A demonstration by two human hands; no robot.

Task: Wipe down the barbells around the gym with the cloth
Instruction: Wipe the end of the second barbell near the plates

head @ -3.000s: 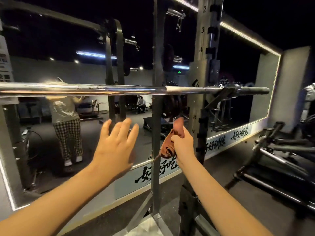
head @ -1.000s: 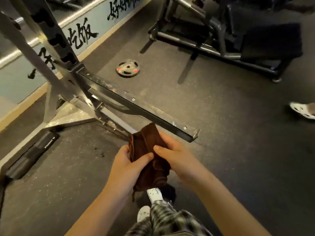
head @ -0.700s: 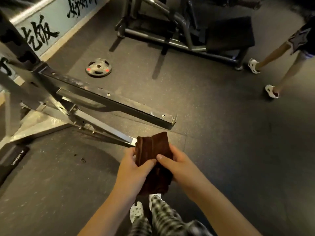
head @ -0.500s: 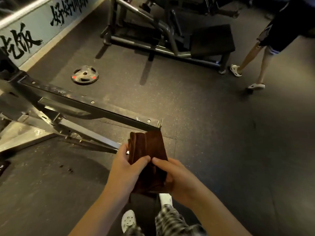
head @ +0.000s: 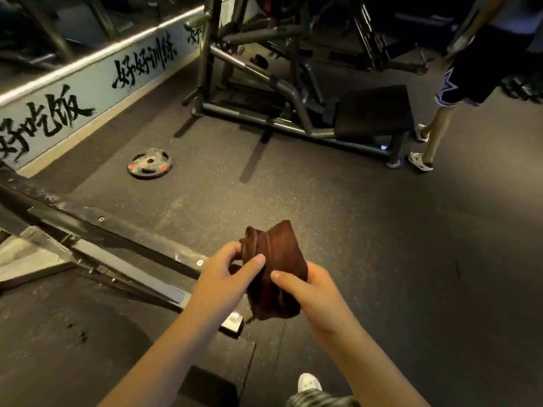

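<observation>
A folded brown cloth (head: 277, 261) is held in front of me over the dark gym floor, gripped from both sides. My left hand (head: 224, 279) pinches its left edge with thumb across the front. My right hand (head: 308, 295) holds its right and lower part, thumb on the front. No barbell is in view; I am looking down at the floor.
The rack's steel base rails (head: 97, 230) run across the floor at left. A weight plate (head: 150, 167) lies flat near the wall with painted lettering (head: 58, 113). A black machine with a pad (head: 373, 111) stands ahead. A person's legs (head: 435, 136) pass at right.
Three seconds ago I faced the racked barbell with the cloth in my right hand only. Since then my view has dropped to the floor and turned right, and both hands now hold the cloth.
</observation>
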